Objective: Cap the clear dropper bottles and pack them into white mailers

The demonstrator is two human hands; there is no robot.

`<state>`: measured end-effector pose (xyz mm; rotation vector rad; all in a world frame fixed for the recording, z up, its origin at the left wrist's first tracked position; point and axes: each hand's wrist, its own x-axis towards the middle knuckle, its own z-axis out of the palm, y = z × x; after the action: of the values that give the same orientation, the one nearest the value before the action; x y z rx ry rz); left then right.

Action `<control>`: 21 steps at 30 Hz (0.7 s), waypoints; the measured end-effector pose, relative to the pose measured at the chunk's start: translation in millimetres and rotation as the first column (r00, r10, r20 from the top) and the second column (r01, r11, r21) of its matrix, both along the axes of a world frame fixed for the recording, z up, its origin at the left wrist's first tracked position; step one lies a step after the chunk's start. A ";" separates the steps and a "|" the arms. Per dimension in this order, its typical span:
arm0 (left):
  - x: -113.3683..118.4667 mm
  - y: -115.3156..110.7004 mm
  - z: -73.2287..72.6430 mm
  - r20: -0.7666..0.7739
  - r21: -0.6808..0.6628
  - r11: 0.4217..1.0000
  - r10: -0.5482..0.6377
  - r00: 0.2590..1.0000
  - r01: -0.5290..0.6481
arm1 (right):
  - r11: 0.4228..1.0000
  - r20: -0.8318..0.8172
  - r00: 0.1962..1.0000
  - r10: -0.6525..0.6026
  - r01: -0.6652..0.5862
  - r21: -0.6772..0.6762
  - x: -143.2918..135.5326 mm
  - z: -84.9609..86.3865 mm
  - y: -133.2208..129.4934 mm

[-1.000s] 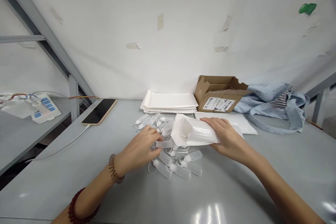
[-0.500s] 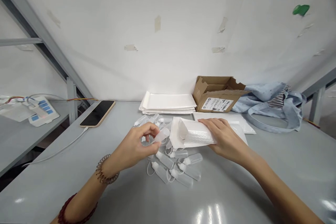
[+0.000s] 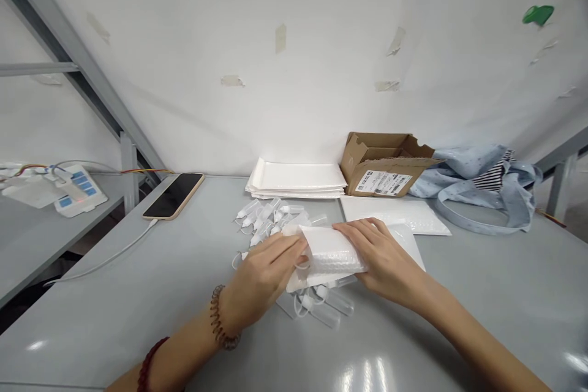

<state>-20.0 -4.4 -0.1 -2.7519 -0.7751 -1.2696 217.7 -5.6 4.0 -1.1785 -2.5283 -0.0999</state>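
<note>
My right hand (image 3: 383, 260) grips a white bubble mailer (image 3: 331, 242) from its right side, with the mailer's mouth facing left. At that mouth is my left hand (image 3: 261, 278), its fingers closed on a small clear plastic squeeze bottle. The bottle is mostly hidden by the fingers and the mailer; a thin cap loop shows at the fingertips. Below the mailer lie several similar squeeze bottles (image 3: 324, 313) with white tips and cap loops. More bottles (image 3: 264, 215) are heaped behind my left hand, and the mailer covers part of the pile.
At the back stands a stack of white mailers (image 3: 298, 177) beside an open cardboard box (image 3: 383, 180). Another flat mailer (image 3: 399, 214) lies before the box. Blue fabric (image 3: 487, 190) is bunched at right. A phone (image 3: 174, 196) with a charging cable (image 3: 114, 257) lies at left.
My left hand has moved right with the squeeze bottle, up to the mailer's mouth. The mailer has come slightly lower and nearer, over some of the bottles.
</note>
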 end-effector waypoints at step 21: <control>-23.4 20.5 5.3 -0.231 -0.635 0.695 0.246 0.941 -0.338 | 0.974 -0.142 0.964 -0.225 0.226 -0.009 33.2 16.4 12.3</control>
<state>-43.4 16.1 5.2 -2.9458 -1.8918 -0.8384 250.9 6.7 20.4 -1.4144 -2.2624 -0.0777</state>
